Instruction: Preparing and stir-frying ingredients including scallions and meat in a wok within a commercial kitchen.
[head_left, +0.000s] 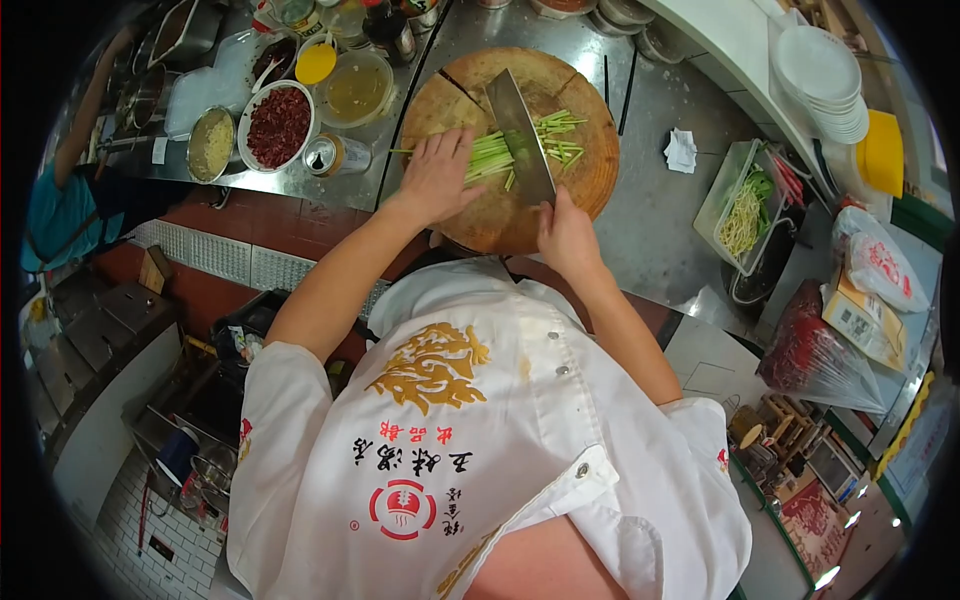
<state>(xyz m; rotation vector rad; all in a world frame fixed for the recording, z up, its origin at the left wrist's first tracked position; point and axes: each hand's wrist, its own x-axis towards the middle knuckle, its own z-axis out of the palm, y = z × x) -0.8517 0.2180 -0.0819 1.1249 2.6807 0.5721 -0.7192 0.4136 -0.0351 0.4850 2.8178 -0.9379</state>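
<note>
On a round wooden chopping block (495, 217), my left hand (441, 172) rests over a bundle of green stalks (491, 156), fingers pressing on them. My right hand (568, 229) grips the handle end of a Chinese cleaver (517, 135). The broad blade slants across the block, its lower part against the cut end of the bundle. Short cut pieces of stalk (562, 139) lie to the right of the blade. The cleaver's handle is hidden in my right fist. Cracks run through the block's far edge.
Left of the block stand a tub of dark red chopped pieces (278, 126), a bowl of minced pale food (211, 144), an opened can (337, 155) and a tub of yellowish liquid (356, 88). Rightward are crumpled paper (681, 151), a vegetable container (742, 206) and stacked plates (817, 64). A person (71, 202) stands far left.
</note>
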